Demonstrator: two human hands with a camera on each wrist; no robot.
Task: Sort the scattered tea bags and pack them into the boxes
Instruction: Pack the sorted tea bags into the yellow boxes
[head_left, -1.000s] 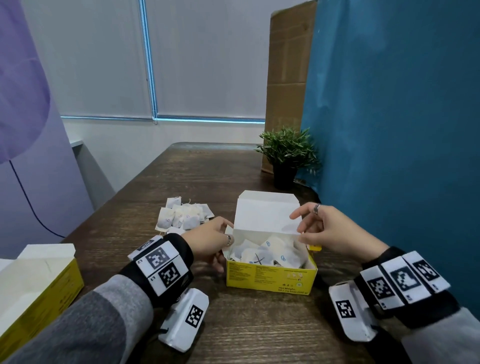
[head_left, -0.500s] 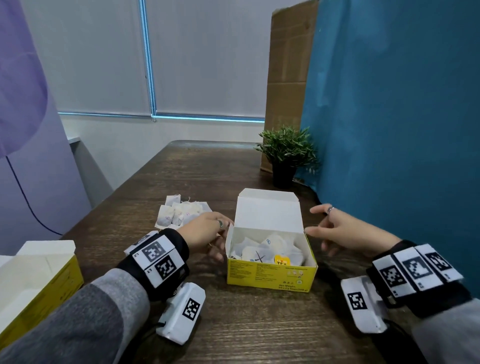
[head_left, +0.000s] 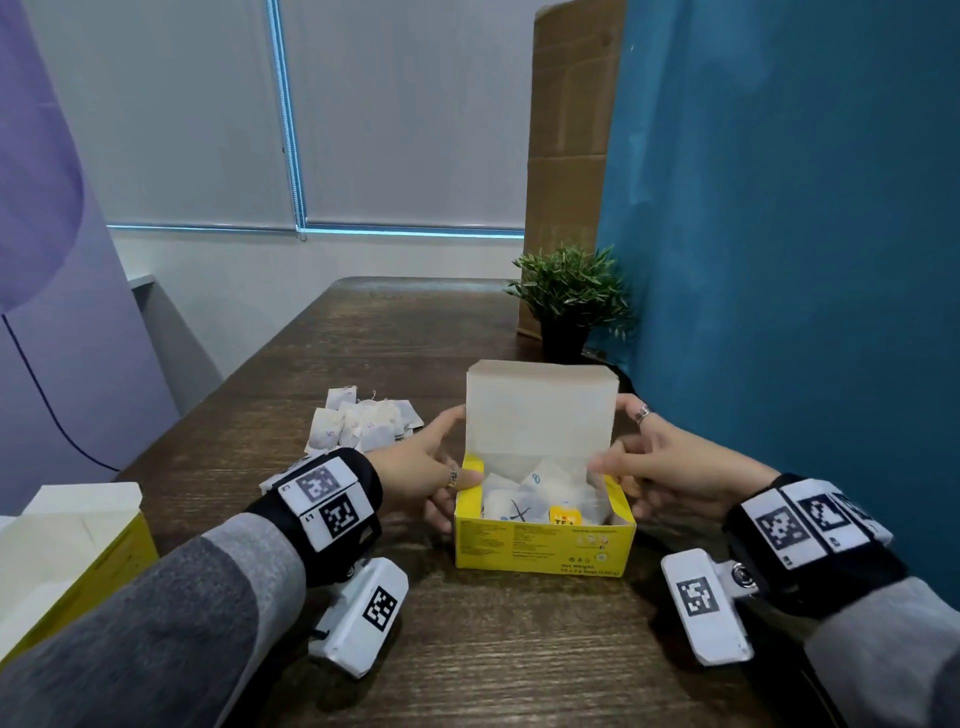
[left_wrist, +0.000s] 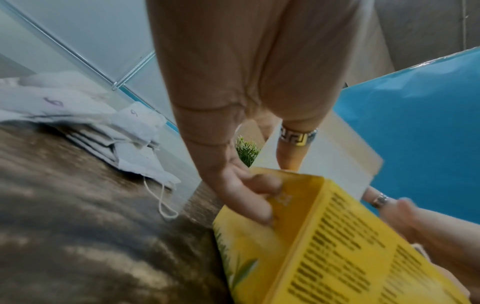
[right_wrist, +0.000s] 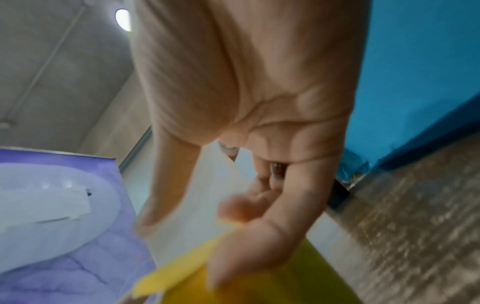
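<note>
Yellow tea box (head_left: 544, 545) at frame centre of the head view, resting on the wooden table (head_left: 493, 649), lid (head_left: 537, 410) raised upright. Tea bags in the box (head_left: 524, 493) visible behind the front wall, one marked with an X.

Left hand (head_left: 421, 467) at the box's left end: index finger extended along the lid's left edge, thumb on the box's upper left corner, remaining fingers curled against the left side wall. In the left wrist view, curled fingertips (left_wrist: 257, 197) pressed on the yellow side panel.

Right hand (head_left: 670, 467) at the box's right end: thumb tip on the lid's inner face, ringed finger behind the lid's right edge, pinching the lid.

Loose tea bags (head_left: 361, 423) piled left of the box, just beyond the left hand, several marked with a 6.

Second open box (head_left: 67, 551) at lower left edge. Potted plant (head_left: 569, 301) behind the central box.
</note>
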